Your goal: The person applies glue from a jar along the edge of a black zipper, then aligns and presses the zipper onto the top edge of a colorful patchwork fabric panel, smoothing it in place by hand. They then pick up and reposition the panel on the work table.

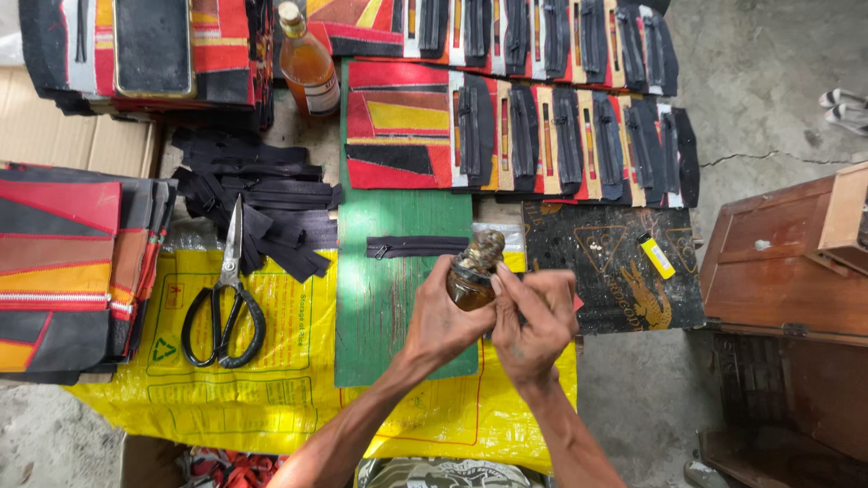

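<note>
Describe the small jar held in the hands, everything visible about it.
The jar is small, of brownish glass with amber contents, topped by a grimy, crusted neck or cap. It is held roughly upright above the green board and yellow sack. The left hand cups its side and base; the right hand touches it from the right, fingers near the top.

Small jar (472, 276) in 2 hands

yellow lighter (657, 256), green board (398, 298), black scissors (223, 312)
</note>
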Tool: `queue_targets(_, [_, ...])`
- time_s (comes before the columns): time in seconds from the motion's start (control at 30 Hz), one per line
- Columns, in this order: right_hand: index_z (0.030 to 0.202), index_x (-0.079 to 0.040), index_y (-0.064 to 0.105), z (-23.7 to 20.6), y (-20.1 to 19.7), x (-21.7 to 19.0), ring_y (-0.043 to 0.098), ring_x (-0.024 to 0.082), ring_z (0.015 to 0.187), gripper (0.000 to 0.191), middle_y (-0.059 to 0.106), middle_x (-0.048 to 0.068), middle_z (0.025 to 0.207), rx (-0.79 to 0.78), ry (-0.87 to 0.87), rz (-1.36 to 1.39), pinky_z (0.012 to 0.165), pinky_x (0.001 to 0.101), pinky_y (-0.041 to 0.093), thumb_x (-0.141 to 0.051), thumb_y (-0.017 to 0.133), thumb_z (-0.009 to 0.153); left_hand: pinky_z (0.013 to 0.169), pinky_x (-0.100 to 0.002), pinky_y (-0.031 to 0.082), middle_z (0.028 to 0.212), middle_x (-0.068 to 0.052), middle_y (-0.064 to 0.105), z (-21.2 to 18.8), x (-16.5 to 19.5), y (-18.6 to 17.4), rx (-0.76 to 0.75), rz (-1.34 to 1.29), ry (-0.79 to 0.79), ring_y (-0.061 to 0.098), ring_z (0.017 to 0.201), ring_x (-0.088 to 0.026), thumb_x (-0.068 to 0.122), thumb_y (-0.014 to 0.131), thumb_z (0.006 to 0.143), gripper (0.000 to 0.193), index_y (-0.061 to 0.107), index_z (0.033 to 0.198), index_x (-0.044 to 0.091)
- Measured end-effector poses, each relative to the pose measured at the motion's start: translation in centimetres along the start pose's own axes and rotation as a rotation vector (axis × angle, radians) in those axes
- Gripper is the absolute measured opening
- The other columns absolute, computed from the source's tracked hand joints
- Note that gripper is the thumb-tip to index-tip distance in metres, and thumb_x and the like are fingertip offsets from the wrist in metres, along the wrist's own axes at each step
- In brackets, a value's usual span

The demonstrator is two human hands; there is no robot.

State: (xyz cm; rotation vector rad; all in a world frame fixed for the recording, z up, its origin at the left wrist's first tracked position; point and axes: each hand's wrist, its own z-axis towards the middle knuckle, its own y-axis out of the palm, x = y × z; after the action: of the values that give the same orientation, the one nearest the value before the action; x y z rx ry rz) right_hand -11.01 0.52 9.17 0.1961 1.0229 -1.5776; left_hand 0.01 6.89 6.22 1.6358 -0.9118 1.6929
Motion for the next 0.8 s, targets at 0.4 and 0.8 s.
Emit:
queue_targets(0.4, [0.104, -0.003, 0.08, -1.2, 1.9, 8.9, 0.065, 0.019, 0.113, 0.035, 0.063, 0.013, 0.122, -0.417, 0.479, 1.189, 0.079, 0.0262, 0.062, 0.021, 0.074, 0.08, 0.052, -0.031, 0.049, 0.084, -0.012, 0.063, -0.1, -0.7, -3.7, -0.603, -0.964, -0.393, 0.065, 0.069, -0.019, 0.027, 0.078, 0.078, 0.052, 0.057, 0.115, -0.003])
queue_targets(0.8, [0.142, 0.001, 0.054, -1.3, 3.0, 2.2, 0.061, 0.014, 0.124, 0.072, 0.063, 0.005, 0.133, -0.273, 0.68, 1.179, 0.112, 0.0313, 0.046, -0.02, 0.087, 0.082, 0.077, -0.04, 0.057, 0.105, -0.018, 0.065, 1.1, -1.1, -1.2, 0.104, 0.305, 0.267, 0.068, 0.093, -0.031, 0.022, 0.087, 0.077, 0.064, 0.05, 0.124, -0.003])
